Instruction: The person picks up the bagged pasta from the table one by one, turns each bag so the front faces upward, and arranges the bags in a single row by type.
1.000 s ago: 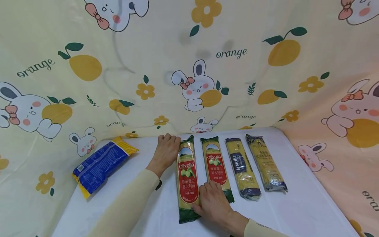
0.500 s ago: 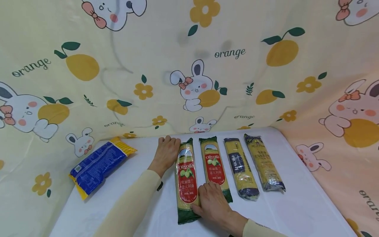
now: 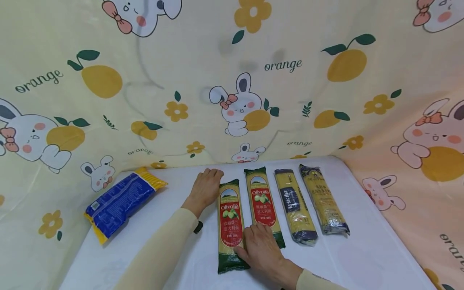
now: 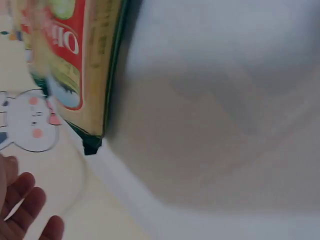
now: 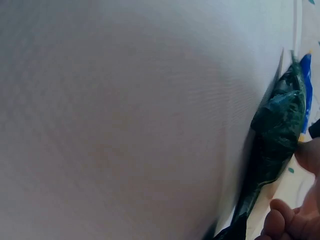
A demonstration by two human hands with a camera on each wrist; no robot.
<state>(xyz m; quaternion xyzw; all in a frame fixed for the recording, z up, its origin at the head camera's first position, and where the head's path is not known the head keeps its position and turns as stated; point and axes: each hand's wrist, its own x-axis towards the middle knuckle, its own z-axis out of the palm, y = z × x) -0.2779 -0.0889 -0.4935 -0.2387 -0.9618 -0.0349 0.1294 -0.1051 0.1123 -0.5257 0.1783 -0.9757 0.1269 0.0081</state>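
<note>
A green-and-gold Olivoilà spaghetti packet (image 3: pixel 230 225) lies lengthwise on the white table. Beside its far end is my left hand (image 3: pixel 204 187); in the left wrist view its loosely bent fingers (image 4: pixel 30 205) are apart from the packet's green tip. My right hand (image 3: pixel 262 247) grips the near end, thumb on the top face and fingers at the right side. The right wrist view shows the thumb against the dark green end wrap (image 5: pixel 280 120). Just right lies a second Olivoilà packet (image 3: pixel 262 201), its lower part partly behind the right hand.
Farther right lie a la Sicilia pasta packet (image 3: pixel 296 209) and another gold pasta packet (image 3: pixel 324 201). At the left, a blue-and-yellow bag (image 3: pixel 125 203) lies slanted. A patterned cloth (image 3: pixel 174 149) rises behind the white table (image 3: pixel 366 241).
The far end of the held spaghetti packet has dropped and come nearer, away from the left hand, which has let go of it. The right hand stays at the near end.
</note>
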